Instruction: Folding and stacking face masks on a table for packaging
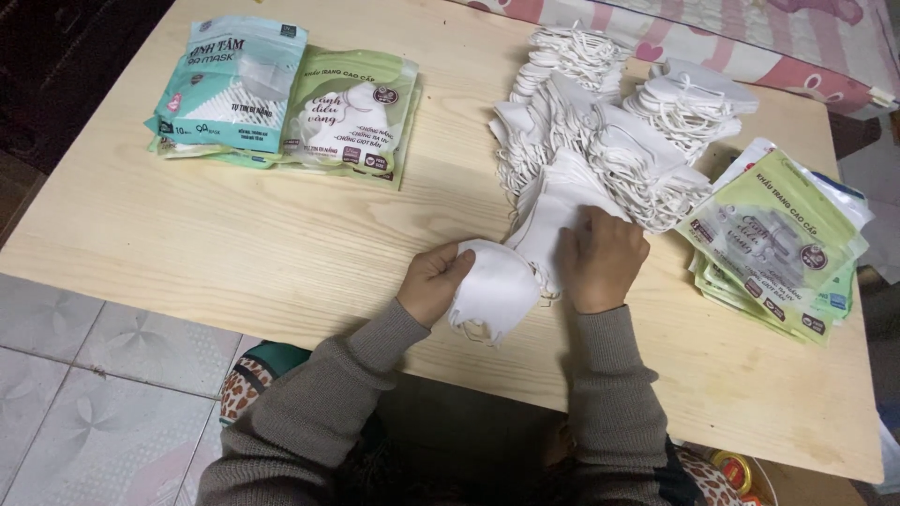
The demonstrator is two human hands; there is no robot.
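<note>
My left hand (433, 279) grips a small stack of folded white face masks (497, 289) just above the front edge of the light wooden table (234, 253). My right hand (605, 260) rests on the near end of a long overlapping row of white masks (600, 150), its fingers closed on the nearest ones. The ear loops of the masks hang out to the sides. Both sleeves are brown knit.
Filled mask packages in teal (230, 84) and green (356, 117) lie stacked at the table's far left. A pile of flat green packages (778, 244) sits at the right edge. Tiled floor (103, 375) lies to the left, and a pink patterned cloth (750, 42) behind the table.
</note>
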